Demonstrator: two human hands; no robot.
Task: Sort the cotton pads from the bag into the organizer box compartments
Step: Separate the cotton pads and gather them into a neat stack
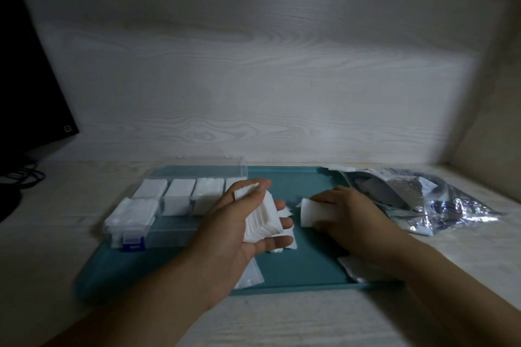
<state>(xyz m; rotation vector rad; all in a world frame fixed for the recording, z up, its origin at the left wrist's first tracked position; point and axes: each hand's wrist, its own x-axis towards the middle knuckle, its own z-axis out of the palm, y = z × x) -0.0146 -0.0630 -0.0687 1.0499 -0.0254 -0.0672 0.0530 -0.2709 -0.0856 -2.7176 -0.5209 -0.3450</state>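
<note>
My left hand (239, 222) holds a fanned stack of white cotton pads (263, 215) above the teal tray (310, 267), thumb over the top and fingers under it. Just right of it, my right hand (346, 211) grips a smaller stack of pads (308, 213) low over the tray. The clear organizer box (169, 231) lies on the tray's left part, lid open, with several compartments filled with white pads (179, 191). The crinkled foil bag (428, 197) lies to the right, partly off the tray.
A black monitor (25, 79) and its cables stand at the far left. A wood-grain wall runs along the back and a side panel closes the right. Flat white packets (249, 276) lie on the tray below my left hand and by my right wrist.
</note>
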